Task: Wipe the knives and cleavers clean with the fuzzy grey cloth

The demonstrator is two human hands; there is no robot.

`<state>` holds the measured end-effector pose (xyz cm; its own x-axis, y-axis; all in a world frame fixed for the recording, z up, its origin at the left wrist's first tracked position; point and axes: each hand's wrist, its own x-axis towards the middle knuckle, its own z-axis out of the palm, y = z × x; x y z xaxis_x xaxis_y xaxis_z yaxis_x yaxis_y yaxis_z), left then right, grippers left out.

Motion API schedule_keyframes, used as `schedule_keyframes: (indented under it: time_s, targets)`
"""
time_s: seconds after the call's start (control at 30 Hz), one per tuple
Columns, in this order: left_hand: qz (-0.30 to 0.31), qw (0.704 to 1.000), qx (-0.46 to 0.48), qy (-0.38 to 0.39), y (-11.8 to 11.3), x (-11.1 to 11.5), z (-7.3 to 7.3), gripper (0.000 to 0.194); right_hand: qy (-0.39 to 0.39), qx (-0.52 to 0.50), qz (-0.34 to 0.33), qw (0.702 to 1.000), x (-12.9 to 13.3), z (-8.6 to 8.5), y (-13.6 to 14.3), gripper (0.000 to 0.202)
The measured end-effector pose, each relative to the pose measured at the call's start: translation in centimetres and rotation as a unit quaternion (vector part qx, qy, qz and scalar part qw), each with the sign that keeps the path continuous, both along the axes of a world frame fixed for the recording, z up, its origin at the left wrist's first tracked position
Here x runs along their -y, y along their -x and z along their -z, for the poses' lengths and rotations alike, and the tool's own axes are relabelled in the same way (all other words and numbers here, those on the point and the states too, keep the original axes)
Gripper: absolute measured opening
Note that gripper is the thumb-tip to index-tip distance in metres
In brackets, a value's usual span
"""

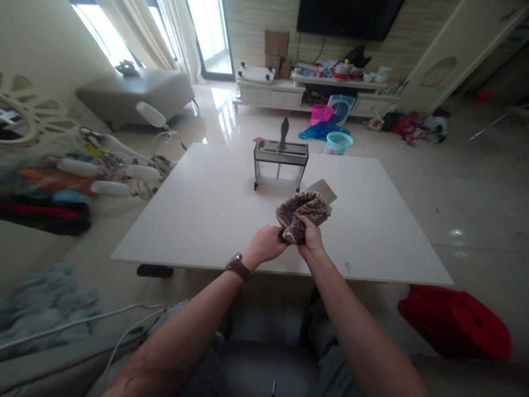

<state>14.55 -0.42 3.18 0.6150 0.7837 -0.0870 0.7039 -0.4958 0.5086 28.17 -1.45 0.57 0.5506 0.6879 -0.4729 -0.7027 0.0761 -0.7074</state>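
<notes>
Over the near side of the white table (198, 209), my left hand (268, 242) is closed around the dark handle of a kitchen knife. Its broad, square-ended blade (324, 190) shows beyond a fuzzy brown towel (308, 209). My right hand (312, 237) grips this bunched towel, which wraps the middle of the blade. Farther back stands a knife block (281, 157) with a grey top and clear sides. A black handle (284, 132) sticks up from its top. The towel hides much of the knife.
A small clear teardrop-shaped thing (347, 268) lies by the table's near edge. A red bag-like object (454, 322) sits at lower right. A lamp with white shades (111, 188) is left of the table. Pink (321, 114) and turquoise baskets (339, 142) stand on the floor behind.
</notes>
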Motion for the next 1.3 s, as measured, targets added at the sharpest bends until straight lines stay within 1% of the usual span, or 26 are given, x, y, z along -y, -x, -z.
schedule_keyframes:
  time_s: [0.4, 0.6, 0.93, 1.1, 1.3]
  targets:
    - [0.002, 1.0, 0.015, -0.003, 0.0, 0.0, 0.3, 0.022, -0.002, -0.008, -0.009, 1.0, -0.1, 0.5, -0.3, 0.033]
    - [0.0, 1.0, 0.012, 0.002, 0.0, 0.0, 0.3, 0.023, -0.006, 0.002, -0.019, 1.0, -0.2, 1.0, -0.4, 0.035]
    - [0.005, 1.0, 0.01, -0.003, 0.0, 0.0, 0.3, 0.024, -0.002, -0.01, -0.014, 1.0, -0.2, 1.1, -0.6, 0.035]
    - [0.005, 1.0, 0.014, -0.009, 0.0, 0.0, 0.5, 0.023, 0.006, -0.014, -0.014, 1.0, -0.3, 1.1, -0.5, 0.032]
    - [0.005, 1.0, 0.016, -0.013, 0.0, 0.0, 0.6, 0.023, -0.003, -0.002, -0.021, 1.0, -0.3, 1.5, -0.6, 0.035]
